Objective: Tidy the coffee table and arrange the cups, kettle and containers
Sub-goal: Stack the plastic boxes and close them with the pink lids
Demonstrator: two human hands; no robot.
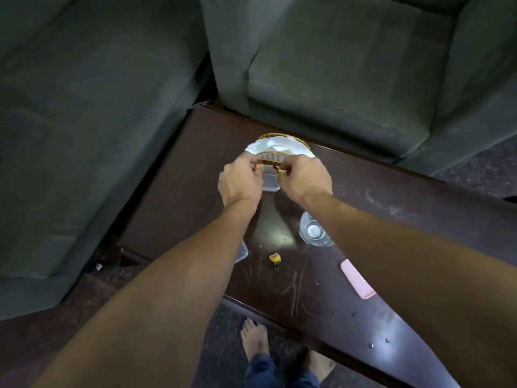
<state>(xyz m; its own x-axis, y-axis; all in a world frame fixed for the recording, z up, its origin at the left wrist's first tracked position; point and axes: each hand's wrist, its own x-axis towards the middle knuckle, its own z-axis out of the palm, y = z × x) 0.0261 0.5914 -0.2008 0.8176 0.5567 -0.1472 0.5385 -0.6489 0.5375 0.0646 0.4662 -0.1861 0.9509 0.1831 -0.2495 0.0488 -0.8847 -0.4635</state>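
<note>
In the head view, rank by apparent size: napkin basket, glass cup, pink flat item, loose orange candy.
Largest: napkin basket
Then: glass cup and pink flat item look alike; right forearm hides part of the pink one, so unranked
Smallest: loose orange candy

Dim room, grey-green sofa (70, 135) at left, matching armchair (335, 79) behind, dark speckled carpet (481, 166) below

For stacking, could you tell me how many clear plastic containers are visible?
2: one container just before the napkin holder, another container partly under the left forearm; arms may hide more.
</note>
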